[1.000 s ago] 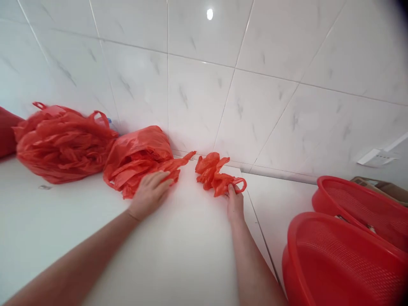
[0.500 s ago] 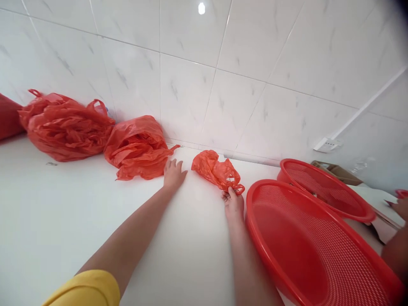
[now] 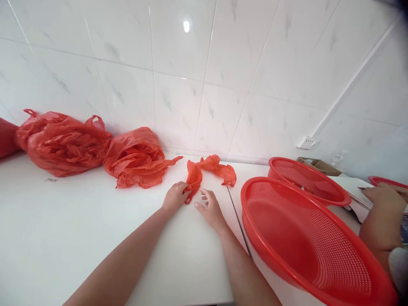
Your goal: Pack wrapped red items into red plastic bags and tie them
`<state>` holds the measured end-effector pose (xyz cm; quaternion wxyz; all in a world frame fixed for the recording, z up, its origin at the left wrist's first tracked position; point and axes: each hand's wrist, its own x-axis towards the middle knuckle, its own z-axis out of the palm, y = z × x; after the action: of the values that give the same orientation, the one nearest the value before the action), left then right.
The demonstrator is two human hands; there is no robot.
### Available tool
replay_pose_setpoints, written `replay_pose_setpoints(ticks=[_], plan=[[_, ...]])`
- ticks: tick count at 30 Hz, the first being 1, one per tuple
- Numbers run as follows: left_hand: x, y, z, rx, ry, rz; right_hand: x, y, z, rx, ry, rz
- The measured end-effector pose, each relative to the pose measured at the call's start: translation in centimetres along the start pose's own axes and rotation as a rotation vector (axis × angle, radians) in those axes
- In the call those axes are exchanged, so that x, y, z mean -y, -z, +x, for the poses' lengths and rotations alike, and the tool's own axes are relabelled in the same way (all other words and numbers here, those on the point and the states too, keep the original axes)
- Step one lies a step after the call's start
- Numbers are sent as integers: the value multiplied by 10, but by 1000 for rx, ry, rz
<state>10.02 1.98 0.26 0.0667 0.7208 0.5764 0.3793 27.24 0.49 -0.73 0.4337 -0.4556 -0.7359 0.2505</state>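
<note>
A small crumpled red plastic bag [image 3: 211, 163] lies on the white table [image 3: 95, 238] in front of the tiled wall. My left hand [image 3: 176, 196] is closed on the near end of this bag, at its handle. Just to the right, my right hand [image 3: 210, 208] hovers with its fingers apart and curved, close to the bag and holding nothing. A fuller red plastic bag [image 3: 138, 157], stuffed with more crumpled red plastic, sits to the left of my left hand.
A larger bundle of red bags [image 3: 68, 144] rests against the wall at left. On the right stand a big red mesh basket [image 3: 287, 229] and, behind it, a second red basket [image 3: 306, 180]. Another person's arm [image 3: 381, 216] reaches in at far right, near a cardboard box [image 3: 318, 165].
My left hand has taken hold of the small bag's handle end, and my right hand has let go of it. The bag is now stretched out in an arch. The view has shifted slightly.
</note>
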Motion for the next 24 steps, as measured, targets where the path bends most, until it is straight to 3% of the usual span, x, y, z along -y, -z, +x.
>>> replay_pose_setpoints(ticks=[4,8,10,12,14,17,21,24], plan=[[22,45,11,-182,43,70,-27,13,22,-389,-46,-296],[49,83,29,-451,52,302,-52,22,50,-603,-131,-439],[69,91,40,-410,95,452,-61,22,61,-676,-138,-437],[92,92,51,-257,162,526,-68,22,71,-732,-141,-432],[114,89,62,-118,224,528,-75,21,82,-758,-137,-434],[138,84,77,-65,302,514,-83,21,96,-753,-145,-426],[144,86,87,-226,354,544,-84,24,110,-633,-274,-344],[135,94,80,-395,280,660,-78,26,113,-502,-351,-185]])
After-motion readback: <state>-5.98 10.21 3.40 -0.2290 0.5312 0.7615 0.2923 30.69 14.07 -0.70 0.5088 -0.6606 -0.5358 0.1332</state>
